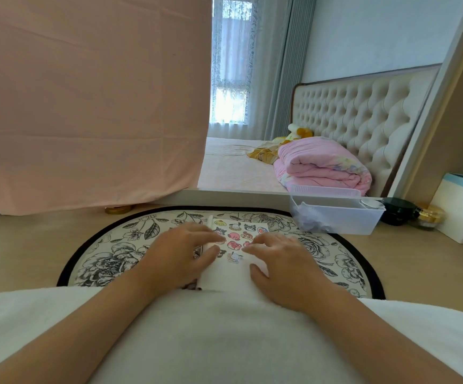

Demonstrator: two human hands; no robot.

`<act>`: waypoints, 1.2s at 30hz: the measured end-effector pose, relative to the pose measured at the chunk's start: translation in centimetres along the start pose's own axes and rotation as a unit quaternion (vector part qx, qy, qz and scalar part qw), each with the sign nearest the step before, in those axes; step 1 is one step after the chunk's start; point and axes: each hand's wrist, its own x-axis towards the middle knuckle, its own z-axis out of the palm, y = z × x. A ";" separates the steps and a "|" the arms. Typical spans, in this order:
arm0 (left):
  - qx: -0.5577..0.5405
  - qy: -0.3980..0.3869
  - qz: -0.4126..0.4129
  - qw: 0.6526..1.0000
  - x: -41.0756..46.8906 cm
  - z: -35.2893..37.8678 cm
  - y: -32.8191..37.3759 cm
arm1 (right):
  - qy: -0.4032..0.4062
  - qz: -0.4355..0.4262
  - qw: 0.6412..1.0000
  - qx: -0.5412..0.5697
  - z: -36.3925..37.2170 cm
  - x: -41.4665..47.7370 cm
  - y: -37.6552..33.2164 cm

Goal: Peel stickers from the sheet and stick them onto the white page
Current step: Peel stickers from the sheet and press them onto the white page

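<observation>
left hand (180, 253) flat, fingers relaxed, covering the left side of the stickered paper (236, 236) | right hand (283, 264) fingertips pressing, thumb apart, gripping nothing | sheet vs page indistinguishable | near edge behind white garment (224, 328)

The bare left forearm (94, 320) comes in from 7 o'clock and the bare right forearm (369, 328) from 5 o'clock, converging toward the middle. The bare left hand (179, 254) lies palm down, its fingers (205, 234) nearly straight and pointing toward 2 o'clock. At its 3 o'clock, slightly apart, the bare right hand (283, 263) also lies palm down, fingers (263, 241) gently bent toward 10 o'clock, thumb spread toward 9 o'clock.
</observation>
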 end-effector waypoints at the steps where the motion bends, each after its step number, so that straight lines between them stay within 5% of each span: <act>1: -0.005 0.013 -0.021 1.000 0.2 -0.4 -0.7 | 0.014 0.003 1.000 0.013 -0.2 0.3 -0.2; 10: 0.001 -0.043 -0.171 0.984 -0.7 -3.0 -8.7 | 0.003 -0.009 0.990 0.140 0.7 7.0 -5.4; 20: -0.040 -0.079 -0.156 0.984 -1.1 -2.6 -10.6 | -0.083 -0.048 0.995 0.011 2.7 12.0 -9.2; 32: -0.050 -0.075 -0.153 0.984 -0.9 -2.4 -9.4 | -0.041 0.055 0.949 0.307 3.4 11.6 -7.7; 36: -0.182 -0.017 -0.196 0.964 -0.6 -2.4 -8.4 | -0.044 0.050 0.933 0.353 3.0 11.5 -7.4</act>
